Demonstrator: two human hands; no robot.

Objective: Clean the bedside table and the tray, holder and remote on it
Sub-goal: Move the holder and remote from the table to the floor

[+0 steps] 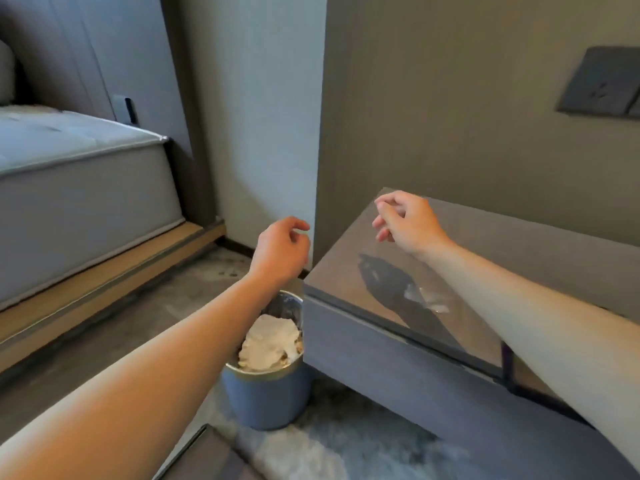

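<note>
Bedside table (540,244) fills the frame from 3 to 5 o'clock, its glossy top bare but for a small pale smear. Right hand (405,220) hovers over its far corner, fingers loosely curled on nothing. Left hand (280,251), likewise empty, hangs at 9 o'clock of it, above a blue bin (266,393) holding crumpled white paper (268,342).

Blue round bin (266,396) on floor, left of and touching my grey glass-topped bedside table (519,244); crumpled white paper (268,342) inside; mattress bed (69,174) far left.
</note>
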